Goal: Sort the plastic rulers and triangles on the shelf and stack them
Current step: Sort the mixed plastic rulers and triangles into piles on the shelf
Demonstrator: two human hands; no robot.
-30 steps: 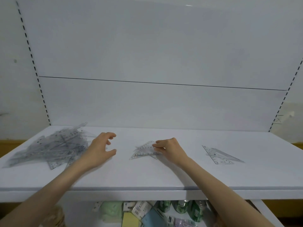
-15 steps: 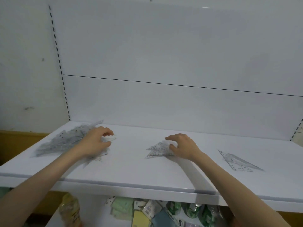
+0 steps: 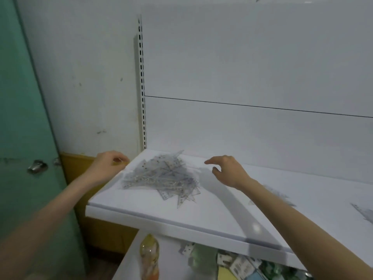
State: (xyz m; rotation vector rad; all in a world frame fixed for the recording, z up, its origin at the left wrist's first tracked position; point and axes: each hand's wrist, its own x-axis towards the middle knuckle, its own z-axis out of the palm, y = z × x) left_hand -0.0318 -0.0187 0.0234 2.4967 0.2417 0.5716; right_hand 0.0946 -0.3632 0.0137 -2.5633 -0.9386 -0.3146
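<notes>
A loose pile of clear plastic rulers and triangles (image 3: 161, 176) lies at the left end of the white shelf (image 3: 201, 217). My left hand (image 3: 109, 164) is at the shelf's left edge beside the pile, with its fingers curled toward the thumb. The blur hides whether it pinches a clear piece. My right hand (image 3: 228, 170) hovers just right of the pile with relaxed fingers, holding nothing. A small stack of triangles (image 3: 280, 196) lies behind my right forearm. Another stack of triangles (image 3: 365, 213) sits at the right border.
A slotted upright (image 3: 142, 87) and the shelf's white back panel stand behind the pile. A teal door (image 3: 24, 128) with a metal handle is at the left. On the lower shelf are a plastic bottle (image 3: 149, 257) and several packaged goods (image 3: 232, 261).
The view has swung left. My right hand has left the middle stack of triangles and moved over to the big pile. My left hand has shifted from on the pile to its left edge.
</notes>
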